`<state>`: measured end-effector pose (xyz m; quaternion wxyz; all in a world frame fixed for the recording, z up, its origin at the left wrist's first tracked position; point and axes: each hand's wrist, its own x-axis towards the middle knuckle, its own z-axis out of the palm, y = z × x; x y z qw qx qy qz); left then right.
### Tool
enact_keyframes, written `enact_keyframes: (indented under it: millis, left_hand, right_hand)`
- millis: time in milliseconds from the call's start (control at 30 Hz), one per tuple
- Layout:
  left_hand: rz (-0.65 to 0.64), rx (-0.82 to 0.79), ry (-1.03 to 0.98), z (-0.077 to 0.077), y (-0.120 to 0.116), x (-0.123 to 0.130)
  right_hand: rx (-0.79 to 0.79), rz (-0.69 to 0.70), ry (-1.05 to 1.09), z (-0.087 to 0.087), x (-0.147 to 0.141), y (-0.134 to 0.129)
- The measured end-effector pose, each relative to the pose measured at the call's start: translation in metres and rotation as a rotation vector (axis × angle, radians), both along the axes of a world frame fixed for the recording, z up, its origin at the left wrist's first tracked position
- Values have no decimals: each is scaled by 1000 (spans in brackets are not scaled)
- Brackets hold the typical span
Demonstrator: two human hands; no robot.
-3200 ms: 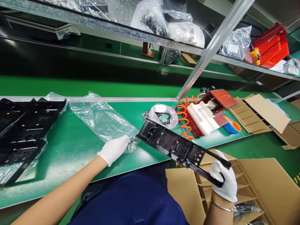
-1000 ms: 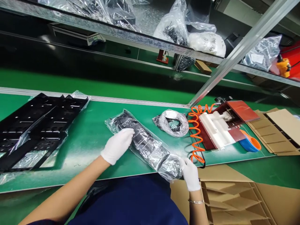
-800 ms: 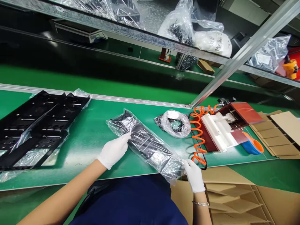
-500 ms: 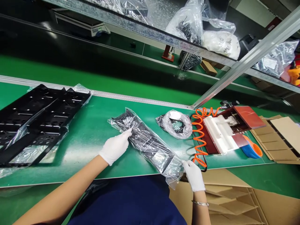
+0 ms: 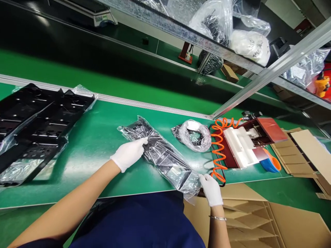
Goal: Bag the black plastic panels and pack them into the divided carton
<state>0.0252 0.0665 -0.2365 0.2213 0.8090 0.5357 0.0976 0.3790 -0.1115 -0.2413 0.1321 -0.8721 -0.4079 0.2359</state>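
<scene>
A long black part in a clear plastic bag (image 5: 165, 155) lies slantwise on the green bench (image 5: 90, 168) in front of me. White gloves cover both hands. My left hand (image 5: 130, 153) pinches the bag's film near its upper left part, with the black part beneath. At the lower right end, my right hand (image 5: 210, 189) grips the loose edge of the bag. Through the film some creases and glare hide details of the part. Beside it sits a clear bag rolled open into a ring (image 5: 196, 136), with small dark pieces inside.
Larger black panels (image 5: 46, 134) in plastic film lie at the left. An orange coiled hose (image 5: 218, 148) runs by a red and white fixture (image 5: 240, 146) and a blue and orange tape roll (image 5: 270, 163). Cardboard dividers (image 5: 245, 220) stand below the bench edge; a metal shelf (image 5: 181, 31) hangs above.
The camera view has shifted slightly. Both hands keep their hold on the bag, which stays in nearly the same place on the bench.
</scene>
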Motion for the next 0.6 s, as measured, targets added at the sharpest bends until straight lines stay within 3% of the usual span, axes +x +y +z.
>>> enact_keyframes:
  millis: [100,267,467,600]
  left_hand:
    - [-36,64,-49,-6,-12,-8]
    - [-227,176,-137,-14,-45,-13]
    - [-195,207,-52,-16,-53,-4]
    - [-396,229,-53,-13,-65,7]
  right_hand:
    - [-11,4,-4,3,-2,1]
    - [-19,-2,-32,5,-4,3]
    - [-44,-4,-30,8,-8,5]
    - [-46,-20,-31,10,-11,6]
